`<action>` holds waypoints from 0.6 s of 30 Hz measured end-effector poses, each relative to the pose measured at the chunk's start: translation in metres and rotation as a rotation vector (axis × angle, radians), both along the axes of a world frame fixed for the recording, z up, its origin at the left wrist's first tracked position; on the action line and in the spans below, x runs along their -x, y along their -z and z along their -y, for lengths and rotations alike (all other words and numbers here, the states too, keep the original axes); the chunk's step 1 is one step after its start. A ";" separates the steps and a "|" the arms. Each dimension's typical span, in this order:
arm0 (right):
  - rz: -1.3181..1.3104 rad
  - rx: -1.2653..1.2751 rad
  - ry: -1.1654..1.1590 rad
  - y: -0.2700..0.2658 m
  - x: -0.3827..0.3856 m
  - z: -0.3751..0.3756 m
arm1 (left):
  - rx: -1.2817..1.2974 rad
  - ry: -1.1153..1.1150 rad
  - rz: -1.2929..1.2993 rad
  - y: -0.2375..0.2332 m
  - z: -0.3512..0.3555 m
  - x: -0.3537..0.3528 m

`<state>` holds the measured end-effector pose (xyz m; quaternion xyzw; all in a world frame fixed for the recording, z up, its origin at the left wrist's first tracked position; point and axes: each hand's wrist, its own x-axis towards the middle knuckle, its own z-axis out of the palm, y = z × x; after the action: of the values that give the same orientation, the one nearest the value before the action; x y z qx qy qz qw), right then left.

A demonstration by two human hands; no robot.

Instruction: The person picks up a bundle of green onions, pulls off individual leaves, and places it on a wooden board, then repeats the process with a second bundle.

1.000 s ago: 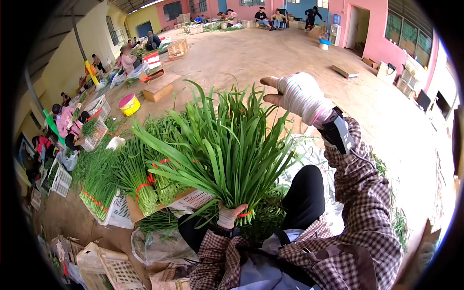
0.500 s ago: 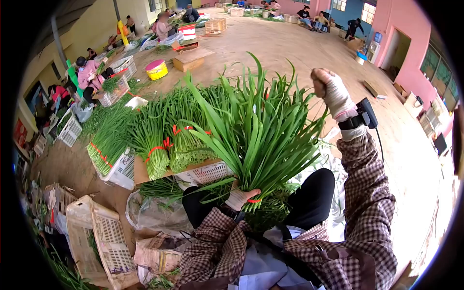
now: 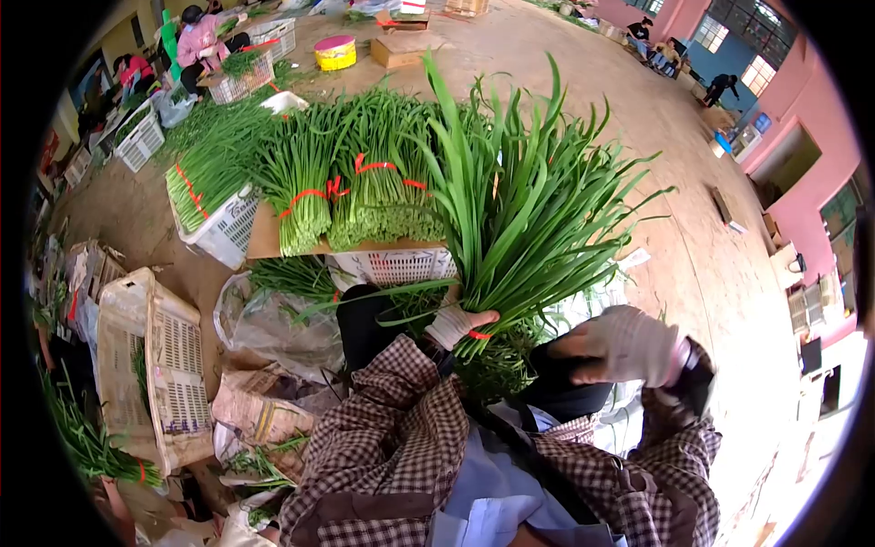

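Observation:
My left hand [image 3: 456, 324], in a white glove, grips the base of a big bunch of long green chive leaves [image 3: 519, 191] bound with a red band [image 3: 478, 335]. The bunch fans up and away over my lap. My right hand [image 3: 624, 346], gloved too, hangs low over my dark-trousered knee, right of the bunch and apart from it. I see its back, with the fingers bent down; nothing shows in it. A black device sits at that wrist.
Several red-tied chive bundles [image 3: 365, 191] lie on a board over white crates [image 3: 396, 266] just ahead. An empty crate [image 3: 173, 365], a plastic bag [image 3: 273, 324] and paper lie at my left. Seated people [image 3: 200, 32] work at the far left; a yellow bucket [image 3: 334, 53] stands beyond.
My right hand has dropped from high above the leaf tips down to my knee. The view has tilted down and left; the left hand still grips the bunch.

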<state>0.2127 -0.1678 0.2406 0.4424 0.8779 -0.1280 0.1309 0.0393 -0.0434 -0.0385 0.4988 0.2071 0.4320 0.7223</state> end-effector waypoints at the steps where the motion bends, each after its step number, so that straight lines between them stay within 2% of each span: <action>1: 0.037 -0.160 0.015 0.003 0.014 -0.003 | 0.054 0.061 0.055 -0.005 0.000 0.000; 2: 0.072 -0.323 0.034 0.005 0.027 -0.007 | 0.012 0.025 -0.050 -0.009 0.000 0.000; 5: -0.231 -0.802 -0.139 0.005 0.050 -0.036 | -0.022 -0.020 -0.092 -0.024 0.008 0.005; 8: -0.183 -1.011 -0.190 0.006 0.063 -0.070 | -0.087 -0.140 -0.086 -0.027 0.012 0.004; 10: -0.092 -1.018 -0.076 0.011 0.060 -0.092 | 0.106 -0.020 0.091 -0.010 0.008 -0.001; 12: 0.092 -0.942 0.082 0.019 0.049 -0.109 | 0.141 0.023 0.110 -0.003 0.005 0.000; 14: 0.054 -0.849 0.168 0.023 0.038 -0.116 | 0.176 0.069 0.127 -0.001 0.004 0.000; 16: 0.058 -0.792 0.177 0.021 0.034 -0.121 | 0.114 0.032 -0.012 -0.008 0.005 0.001; 18: 0.105 -0.667 0.184 0.016 0.035 -0.123 | 0.131 0.059 0.034 -0.011 0.008 0.001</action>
<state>0.1774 -0.0452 0.2248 0.5442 0.8199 0.1774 0.0122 0.0386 -0.0513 -0.0271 0.4489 0.2081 0.4043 0.7692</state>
